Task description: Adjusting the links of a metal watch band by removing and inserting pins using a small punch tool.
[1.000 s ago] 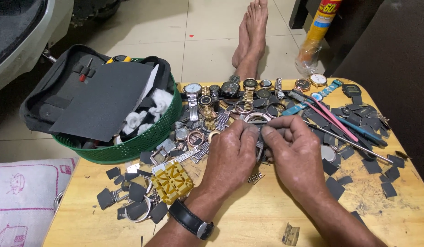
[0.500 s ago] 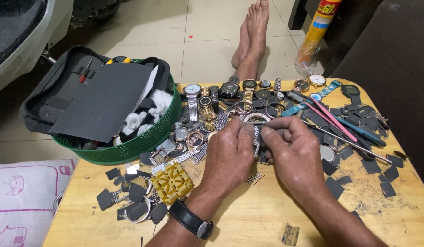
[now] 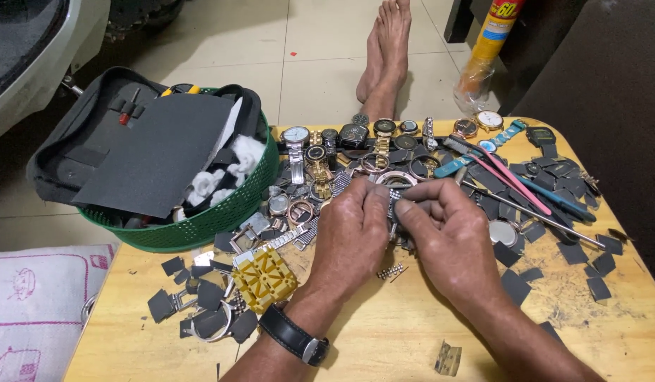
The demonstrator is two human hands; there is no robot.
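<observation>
A: Left hand [image 3: 352,237] and right hand [image 3: 447,237], over middle of round pale wooden table [image 3: 384,332]: fingertips pressing together, pinching silver metal link watch bracelet [image 3: 394,201] between them. Rose-gold round watch case [image 3: 396,178] lying just beyond, apparently joined to it.

B: Nearby?

A: Short loose silver link strip [image 3: 390,271] lying just under the hands. Yellow plastic slotted bracelet holder block [image 3: 264,279] at left. Green plastic mesh basket [image 3: 221,212] farther left, holding dark grey zip tool case [image 3: 140,152].

B: Risks?

A: Possibly slipping out of the pinch; small links or pins likely dropping and vanishing among dark grey square scraps [image 3: 515,283] and row of assorted wristwatches [image 3: 355,138]. Elbows maybe sweeping pink and blue slim hand tools [image 3: 518,185] toward right rim.

B: Room?

A: Bare wood showing only at near edge. Far, left and right sides crowding with parts; basket overhanging left rim.
</observation>
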